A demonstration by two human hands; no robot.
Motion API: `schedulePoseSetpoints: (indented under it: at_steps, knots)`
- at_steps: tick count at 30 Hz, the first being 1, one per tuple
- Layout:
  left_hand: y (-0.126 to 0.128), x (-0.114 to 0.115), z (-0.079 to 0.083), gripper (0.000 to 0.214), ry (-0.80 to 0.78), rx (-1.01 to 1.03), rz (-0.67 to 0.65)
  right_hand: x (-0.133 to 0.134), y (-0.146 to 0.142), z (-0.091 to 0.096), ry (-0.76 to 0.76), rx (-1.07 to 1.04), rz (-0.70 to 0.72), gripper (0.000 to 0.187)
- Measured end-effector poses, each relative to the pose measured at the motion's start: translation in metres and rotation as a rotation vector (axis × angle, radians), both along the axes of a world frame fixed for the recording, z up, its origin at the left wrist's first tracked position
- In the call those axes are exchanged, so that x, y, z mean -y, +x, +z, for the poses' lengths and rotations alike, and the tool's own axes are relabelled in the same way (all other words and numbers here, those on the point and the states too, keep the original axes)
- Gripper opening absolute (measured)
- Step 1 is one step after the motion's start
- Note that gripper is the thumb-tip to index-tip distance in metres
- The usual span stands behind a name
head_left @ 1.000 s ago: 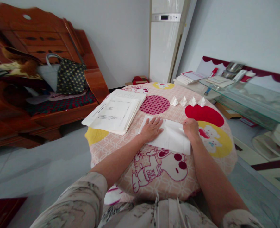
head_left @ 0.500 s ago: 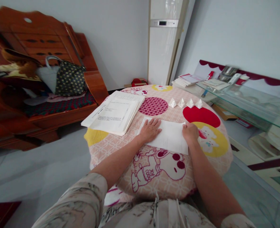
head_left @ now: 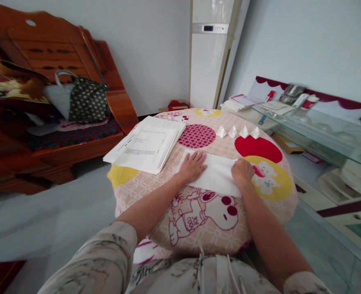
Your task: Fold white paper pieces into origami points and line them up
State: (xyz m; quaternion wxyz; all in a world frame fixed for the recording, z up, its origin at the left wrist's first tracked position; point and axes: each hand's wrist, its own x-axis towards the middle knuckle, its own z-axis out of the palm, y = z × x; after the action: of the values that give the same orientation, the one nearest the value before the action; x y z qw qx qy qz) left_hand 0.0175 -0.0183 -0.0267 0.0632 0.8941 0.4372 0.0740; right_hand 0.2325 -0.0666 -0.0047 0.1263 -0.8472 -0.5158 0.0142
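Note:
A white sheet of paper [head_left: 215, 173], seemingly folded in a long strip, lies flat on the patterned tablecloth in front of me. My left hand [head_left: 192, 166] rests palm down on its left part, fingers stretched out. At the right end, my right hand [head_left: 243, 170] is closed with the fingers curled at the paper's edge; its fingertips are hidden. Beyond the sheet stand several small pointed folded-paper pieces [head_left: 233, 131] in a row. To the left lies a stack of printed papers [head_left: 146, 147].
The round table has a pink cloth [head_left: 156, 216] with cartoon figures. On the left is a wooden sofa [head_left: 116, 110] with a dotted bag [head_left: 88, 100] on it. A glass-topped cabinet [head_left: 315, 126] holding papers and cups stands to the right. An upright air conditioner [head_left: 206, 69] is behind.
My right hand has shifted slightly left and inward at the paper's right edge. The left hand stays flat on the sheet. The whole view has moved a little.

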Motion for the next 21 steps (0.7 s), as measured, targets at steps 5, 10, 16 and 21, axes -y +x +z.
schedulePoseSetpoints:
  at_steps: [5, 10, 16, 21]
  knots:
    - [0.000, -0.001, -0.003, 0.057, 0.013, -0.004, -0.001, 0.002, -0.002, 0.004, 0.005, -0.022, -0.089, 0.036]
    - [-0.001, 0.000, -0.001, 0.056, 0.007, -0.001, 0.003, 0.012, 0.001, 0.009, 0.024, -0.044, -0.055, 0.044]
    - [0.000, 0.003, 0.003, 0.057, 0.007, -0.020, 0.015, 0.022, -0.005, 0.006, 0.003, -0.032, -0.073, 0.040]
    - [0.000, 0.002, 0.002, 0.057, 0.020, -0.046, 0.021, 0.020, -0.010, 0.004, -0.073, 0.010, -0.114, 0.040]
